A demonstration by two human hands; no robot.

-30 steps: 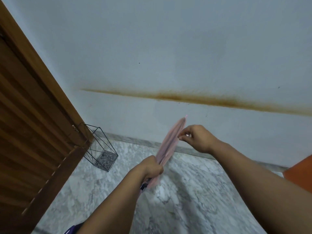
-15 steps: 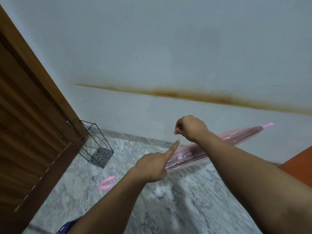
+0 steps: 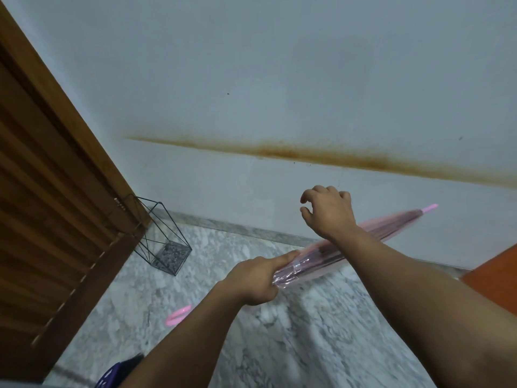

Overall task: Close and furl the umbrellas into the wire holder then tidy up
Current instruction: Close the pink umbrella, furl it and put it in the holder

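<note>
Your left hand point(image 3: 256, 278) is gripping closed pink translucent plastic umbrella point(image 3: 391, 226), held level above marble floor point(image 3: 293, 345); right hand point(image 3: 327, 212) is hovering above it, fingers loose, empty. Black wire holder point(image 3: 161, 236) is standing near wooden door point(image 3: 47, 205).

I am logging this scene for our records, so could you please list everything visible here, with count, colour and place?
umbrella: one, clear pink, closed, held across the middle, tip pointing right
umbrella handle: one, pink, curved, showing low left of the left forearm
wire holder: one, black, on the floor in the corner by the door, nothing standing in it
louvred door: one, brown wood, left
wall: one, pale grey, with a rusty streak across it
floor: grey-white marble
orange object: one, right edge, cut off
left hand: gripping the umbrella canopy
right hand: open, above the umbrella
</note>
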